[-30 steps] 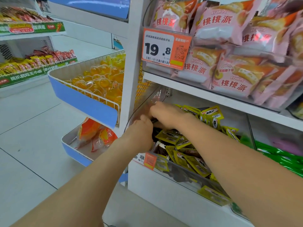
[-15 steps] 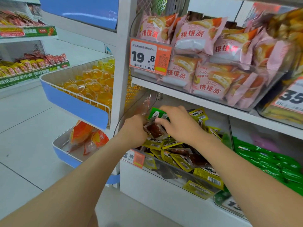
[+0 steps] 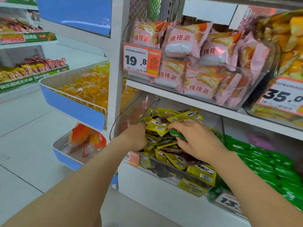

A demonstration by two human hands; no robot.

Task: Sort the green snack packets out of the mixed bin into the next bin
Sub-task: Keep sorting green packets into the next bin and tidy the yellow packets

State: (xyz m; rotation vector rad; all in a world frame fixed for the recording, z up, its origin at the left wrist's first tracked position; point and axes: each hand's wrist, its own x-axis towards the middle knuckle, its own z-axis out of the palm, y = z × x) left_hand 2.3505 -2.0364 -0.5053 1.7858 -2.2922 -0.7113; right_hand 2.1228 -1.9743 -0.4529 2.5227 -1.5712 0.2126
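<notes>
Green packet [image 3: 177, 134]: it is now pinched between the thumb and fingertips of the right hand [image 3: 196, 141], low over the middle of the mixed bin [image 3: 165, 171] and touching the yellow packets [image 3: 201, 175] under it. Half a second ago a green packet stood higher, above the right-hand fingers near the back of the bin, and a brownish packet sat between the two hands; that brownish packet is no longer held up. One second ago both hands were dug into the back left corner with no green visible there. Judgement: one green packet has been found and secured, and the carry to the next bin [image 3: 211, 195] on the right has not begun, since the packet remains inside the mixed bin. The next bin already holds a green pile [image 3: 265, 163]. The left hand [image 3: 136, 136] rests at the left edge of the heap. Its fingers are buried among the packets, so whether it grips anything cannot be determined. Only part of the green packet shows; the rest is covered by the right-hand fingers. Further green packets may lie lower in the heap, but the yellow layer hides them. The right end of the next bin is cut off by the frame edge.
</notes>
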